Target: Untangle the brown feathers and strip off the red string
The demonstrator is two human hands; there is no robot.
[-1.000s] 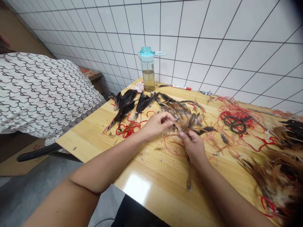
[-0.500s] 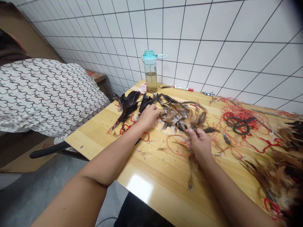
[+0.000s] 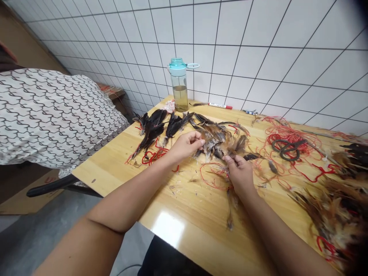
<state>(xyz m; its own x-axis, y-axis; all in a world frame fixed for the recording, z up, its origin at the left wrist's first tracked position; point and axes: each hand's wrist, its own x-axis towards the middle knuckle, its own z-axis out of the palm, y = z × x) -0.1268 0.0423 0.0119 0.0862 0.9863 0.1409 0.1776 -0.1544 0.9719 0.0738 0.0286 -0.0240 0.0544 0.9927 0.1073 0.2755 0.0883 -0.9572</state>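
Note:
A loose pile of brown and dark feathers (image 3: pixel 220 138) lies mid-table between my two hands. At the pile's left edge is my left hand (image 3: pixel 188 145), thumb and forefinger pinched together at the feather tips; what they grip is too small to make out. My right hand (image 3: pixel 241 172) pinches feathers at the pile's near side, with a dark feather (image 3: pixel 253 156) showing just beyond its fingers. Beneath and beside that hand trail thin red threads (image 3: pixel 208 176) and a few more feathers (image 3: pixel 230 214). Bunches of black feathers (image 3: pixel 152 128) lie left of the pile.
Black scissors (image 3: pixel 289 148) rest on tangled red string (image 3: pixel 278 134) at the right. A larger feather heap (image 3: pixel 336 211) covers the right edge. Near the tiled wall stand a water bottle (image 3: pixel 179 90) and a red-capped marker (image 3: pixel 220 105). Another person's patterned sleeve (image 3: pixel 57 115) is at left.
My left hand has moved right, from beside the black feathers to the brown pile's left edge. My right hand stays at the pile's near side. The view has shifted slightly.

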